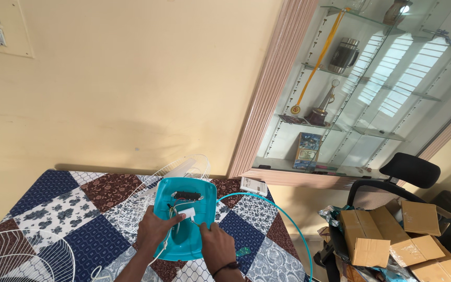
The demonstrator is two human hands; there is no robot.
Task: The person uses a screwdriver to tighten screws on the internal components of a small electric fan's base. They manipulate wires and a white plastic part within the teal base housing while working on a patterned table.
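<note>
Patchwork-covered table (63,209): both hands' (155,228) (216,245) grip closed on turquoise fan base (185,209).

A turquoise plastic fan base (185,224) is lying upside down on the patchwork cloth, near the table's near edge, tilting slightly toward the far wall. Its hollow underside is showing a dark part, thin wires and a small white block (187,213) at its middle.

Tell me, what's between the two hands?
In the head view, a small white part with thin wires sits between the left hand and right hand, on the teal base.
</note>
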